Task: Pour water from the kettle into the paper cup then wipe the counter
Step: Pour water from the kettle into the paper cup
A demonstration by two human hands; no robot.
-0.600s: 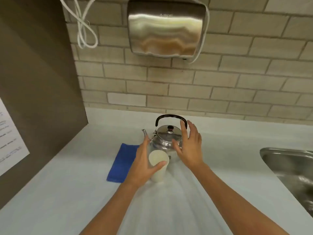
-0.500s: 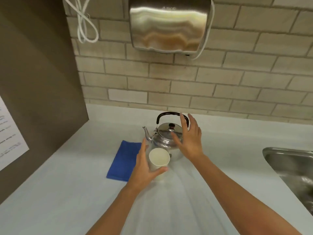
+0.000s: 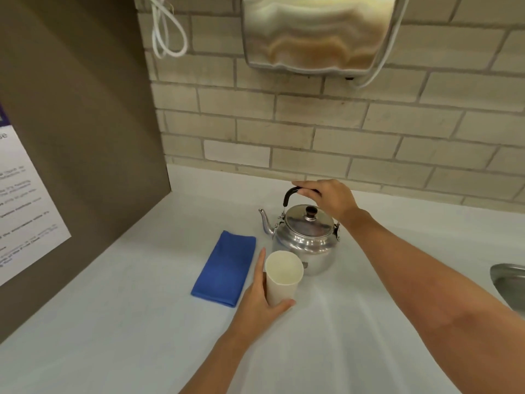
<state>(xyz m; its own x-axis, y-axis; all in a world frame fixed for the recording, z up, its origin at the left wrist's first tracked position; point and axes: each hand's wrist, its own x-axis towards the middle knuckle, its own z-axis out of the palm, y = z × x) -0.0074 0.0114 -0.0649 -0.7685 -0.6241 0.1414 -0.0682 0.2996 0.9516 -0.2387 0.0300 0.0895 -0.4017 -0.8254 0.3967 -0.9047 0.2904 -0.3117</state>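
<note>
A shiny steel kettle (image 3: pixel 305 240) with a black lid knob stands on the pale counter (image 3: pixel 142 322), spout pointing left. My right hand (image 3: pixel 331 199) is closed over its black arched handle from above. Just in front of the kettle stands an empty white paper cup (image 3: pixel 282 277), upright. My left hand (image 3: pixel 260 298) wraps its left side and base, thumb in front. A folded blue cloth (image 3: pixel 227 268) lies flat on the counter to the left of the cup.
A steel sink (image 3: pixel 508 282) edge shows at the right. A brick wall backs the counter, with a metal hand dryer (image 3: pixel 318 32) and a looped white cable (image 3: pixel 167 32) mounted above. A brown side panel with a paper notice (image 3: pixel 25 200) closes off the left.
My right hand rose from beside the kettle lid and closed onto the handle. My left hand still holds the cup. The view shifted downward and closer.
</note>
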